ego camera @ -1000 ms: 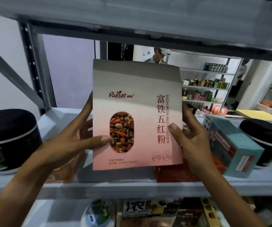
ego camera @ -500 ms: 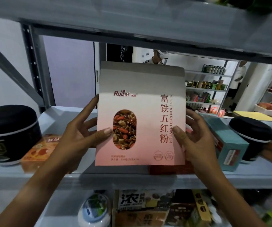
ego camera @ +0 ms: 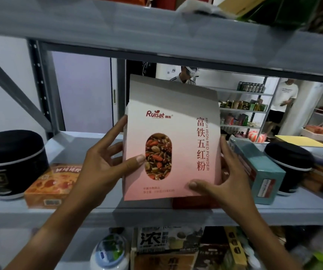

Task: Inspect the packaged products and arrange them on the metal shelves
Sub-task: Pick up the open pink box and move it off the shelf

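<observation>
As we hold it upright before the middle shelf (ego camera: pixel 156 213), the pink box (ego camera: pixel 172 149) sits between both hands. Left hand (ego camera: pixel 106 164): thumb on the front face, fingers behind the left edge. Right hand (ego camera: pixel 226 184): thumb on the lower right corner, fingers behind. We judge it light, thin card, easily dented; best taken by opposite side edges. Neighbours: orange box (ego camera: pixel 47 184) left, teal box (ego camera: pixel 258 172) right.
</observation>
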